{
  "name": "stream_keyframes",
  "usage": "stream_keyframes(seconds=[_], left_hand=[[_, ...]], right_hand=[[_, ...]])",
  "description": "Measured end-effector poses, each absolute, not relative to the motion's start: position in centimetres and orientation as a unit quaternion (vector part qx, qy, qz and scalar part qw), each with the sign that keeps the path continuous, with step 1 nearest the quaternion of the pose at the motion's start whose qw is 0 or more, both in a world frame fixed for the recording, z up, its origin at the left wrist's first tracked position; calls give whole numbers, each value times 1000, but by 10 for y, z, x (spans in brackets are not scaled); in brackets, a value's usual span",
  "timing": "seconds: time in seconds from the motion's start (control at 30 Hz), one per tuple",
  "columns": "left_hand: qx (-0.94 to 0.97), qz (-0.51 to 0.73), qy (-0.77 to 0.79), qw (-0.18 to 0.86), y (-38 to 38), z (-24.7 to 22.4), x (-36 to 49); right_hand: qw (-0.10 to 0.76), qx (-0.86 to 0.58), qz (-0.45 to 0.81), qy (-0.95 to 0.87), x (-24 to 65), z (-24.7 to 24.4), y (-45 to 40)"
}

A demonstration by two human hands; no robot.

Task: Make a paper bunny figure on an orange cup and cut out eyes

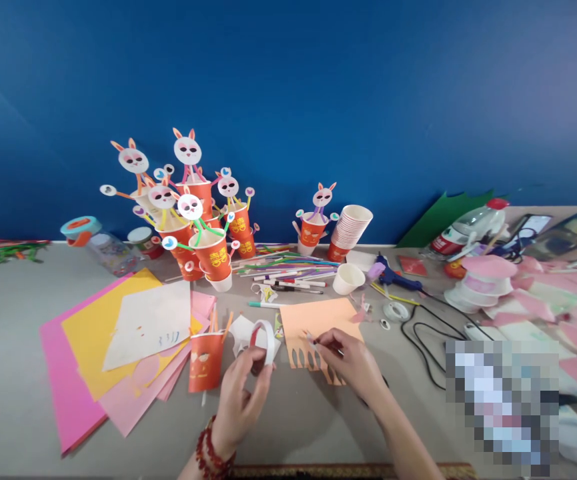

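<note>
So, my left fingers (pixel 262 387) hold tape (pixel 270 341), maybe to steady it, and my right fingers (pixel 334 337), above orange paper (pixel 318 316), pinch something tiny (pixel 309 335).

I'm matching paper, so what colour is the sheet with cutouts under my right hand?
Pale orange; the sheet shows best in the head view.

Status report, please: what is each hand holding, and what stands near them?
Left hand: holding tape roll. Right hand: pinching small piece over peach paper, piece unclear. Red cup standing beside left hand.
</note>
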State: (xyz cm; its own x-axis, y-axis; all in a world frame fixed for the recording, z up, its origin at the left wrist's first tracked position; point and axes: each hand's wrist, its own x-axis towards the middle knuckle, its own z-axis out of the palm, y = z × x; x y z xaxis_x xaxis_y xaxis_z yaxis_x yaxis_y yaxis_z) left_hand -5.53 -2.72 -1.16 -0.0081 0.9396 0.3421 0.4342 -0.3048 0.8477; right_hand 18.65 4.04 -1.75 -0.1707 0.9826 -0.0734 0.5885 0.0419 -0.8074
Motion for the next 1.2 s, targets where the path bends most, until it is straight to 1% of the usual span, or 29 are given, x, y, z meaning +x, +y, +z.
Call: stream_keyframes(seconds=[0.13, 0.27, 0.33, 0.53, 0.63, 0.73, 0.87, 1.03, 1.13, 1.2], left_hand=[[651, 476, 526, 269, -27, -11, -55], [656, 483, 517, 263, -26, -10, -53], [658, 484, 514, 261, -25, -11, -52], [662, 478, 515, 261, -26, -13, -53], [659, 481, 515, 263, -27, -17, -54], [656, 486, 516, 260, -29, -20, -55], [652, 487, 521, 256, -30, -17, -55], [655, 486, 503, 285, -29, -9, -47], [660, 481, 496, 295, -29, -4, -40], [668, 474, 493, 294, -30, 0, -35]], right_hand=[[302, -591, 398, -634, 197, -18, 42], [314, -597, 371, -638, 203, -15, 41], [315, -597, 325, -663, 203, -15, 39], [341, -547, 107, -758, 181, -18, 32], [327, -524, 72, -783, 159, -21, 22], [332, -502, 112, -791, 144, -24, 11], [382, -495, 186, -758, 151, -21, 7], [433, -491, 252, -713, 169, 5, 10], [436, -453, 328, -705, 162, 24, 3], [433, -428, 344, -715, 155, 33, -3]])
